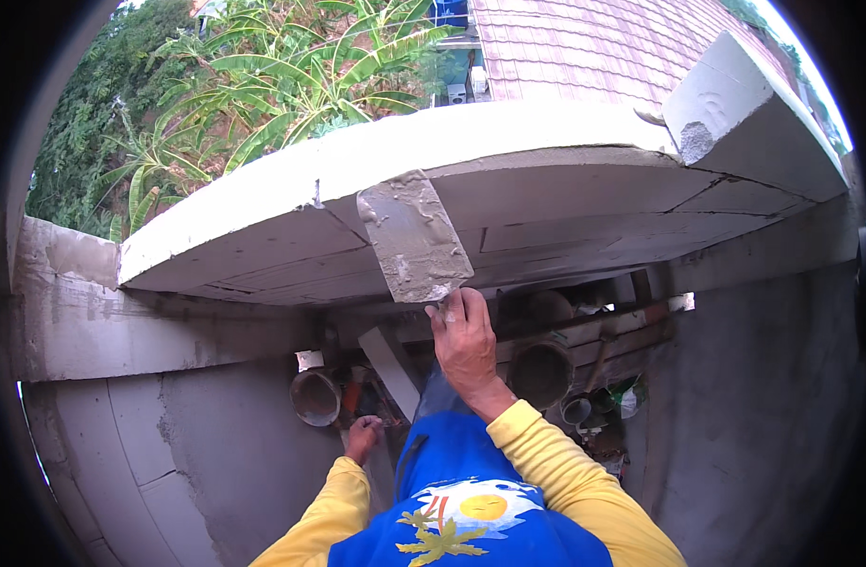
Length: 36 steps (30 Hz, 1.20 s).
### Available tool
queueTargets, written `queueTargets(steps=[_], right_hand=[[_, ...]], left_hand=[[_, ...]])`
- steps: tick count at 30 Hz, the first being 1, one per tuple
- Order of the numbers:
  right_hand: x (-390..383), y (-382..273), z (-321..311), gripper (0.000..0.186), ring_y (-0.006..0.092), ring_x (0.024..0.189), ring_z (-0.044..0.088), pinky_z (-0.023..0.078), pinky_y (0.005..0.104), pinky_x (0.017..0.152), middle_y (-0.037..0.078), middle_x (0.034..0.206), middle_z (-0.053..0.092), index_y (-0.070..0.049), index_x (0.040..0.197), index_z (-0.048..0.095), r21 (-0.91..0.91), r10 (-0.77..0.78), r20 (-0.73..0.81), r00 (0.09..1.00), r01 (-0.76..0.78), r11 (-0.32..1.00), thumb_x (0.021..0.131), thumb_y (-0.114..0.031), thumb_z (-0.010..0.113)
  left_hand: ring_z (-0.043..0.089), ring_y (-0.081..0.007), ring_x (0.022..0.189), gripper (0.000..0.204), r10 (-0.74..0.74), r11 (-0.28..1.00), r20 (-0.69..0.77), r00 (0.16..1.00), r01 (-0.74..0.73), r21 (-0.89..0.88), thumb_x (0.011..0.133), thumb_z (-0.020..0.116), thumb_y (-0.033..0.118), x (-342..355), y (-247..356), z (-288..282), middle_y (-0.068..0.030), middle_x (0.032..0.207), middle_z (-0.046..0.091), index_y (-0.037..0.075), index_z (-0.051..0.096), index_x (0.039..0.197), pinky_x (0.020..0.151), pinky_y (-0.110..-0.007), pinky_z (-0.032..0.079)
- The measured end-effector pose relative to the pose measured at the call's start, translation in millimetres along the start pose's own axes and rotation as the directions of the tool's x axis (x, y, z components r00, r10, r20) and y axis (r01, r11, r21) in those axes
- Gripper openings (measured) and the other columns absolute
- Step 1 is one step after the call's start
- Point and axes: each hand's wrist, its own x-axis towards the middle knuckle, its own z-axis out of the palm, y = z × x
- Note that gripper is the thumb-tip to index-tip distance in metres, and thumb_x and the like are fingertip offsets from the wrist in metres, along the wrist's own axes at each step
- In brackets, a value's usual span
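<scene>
My right hand (466, 350) is closed round the handle of a flat trowel (414, 236) and raised in front of me. Wet grey mortar coats the trowel's blade, which is held up against the view of the pale block wall (404, 132). Lower and to the left, my left hand (364, 438) hangs with its fingers curled; what they hold, if anything, is hidden. Close to it are a mortar-stained bucket (316, 397) and a long pale slab (391, 367) leaning at a slant.
A pale block (726, 104) stands on the wall's right end. Below, a second bucket (540, 374) sits by wooden planks (608, 337). Side walls (234, 444) rise on both sides. Beyond are banana plants (310, 71) and a tiled roof (570, 47).
</scene>
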Motion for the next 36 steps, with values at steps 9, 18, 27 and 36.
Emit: queueTargets(steps=[9,18,27,36], right_hand=[[-4,-55,-9,0.033,0.0295,0.082,0.065,0.055,0.0379,0.072,0.017,0.099,0.064,0.007,0.126,0.059,0.488,-0.043,0.112,0.993,-0.017,0.873,0.103,-0.015,0.067],[77,-52,-45,0.038,0.0140,0.061,0.054,0.049,0.0309,0.053,0.006,0.084,0.051,-0.004,0.121,0.050,0.879,0.380,0.476,0.793,-0.430,-0.203,0.115,-0.040,0.040],[-19,-92,-12,0.035,0.0082,0.061,0.053,0.046,0.0258,0.056,-0.001,0.078,0.059,-0.004,0.108,0.059,0.612,0.261,0.626,0.735,-0.670,0.420,0.106,-0.038,0.066],[81,-20,43,0.031,0.0355,0.099,0.058,0.047,0.0440,0.091,0.023,0.109,0.055,0.007,0.125,0.049,0.171,0.181,-0.108,0.978,-0.161,0.972,0.102,-0.007,0.063]], left_hand=[[0.071,-0.0173,0.093,0.034,-0.071,0.992,-0.041,0.997,0.067,-0.104,0.100,0.071,0.023,-39,-16,-9,-0.0052,0.109,0.070,0.004,0.064,0.128,0.073,-0.031,0.056],[0.072,-0.0202,0.100,0.036,-0.178,0.976,-0.093,0.980,0.165,-0.139,0.100,0.070,0.023,-61,-54,-27,-0.0076,0.114,0.070,0.004,0.063,0.130,0.075,-0.033,0.057],[0.071,-0.0177,0.097,0.038,-0.167,0.981,-0.070,0.983,0.158,-0.115,0.100,0.071,0.024,-60,-33,-8,-0.0071,0.115,0.069,0.005,0.060,0.132,0.075,-0.032,0.056],[0.071,-0.0199,0.104,0.044,-0.030,0.972,-0.168,0.985,-0.011,-0.234,0.101,0.071,0.022,-51,-10,-8,-0.0094,0.120,0.068,0.006,0.053,0.137,0.081,-0.035,0.058]])
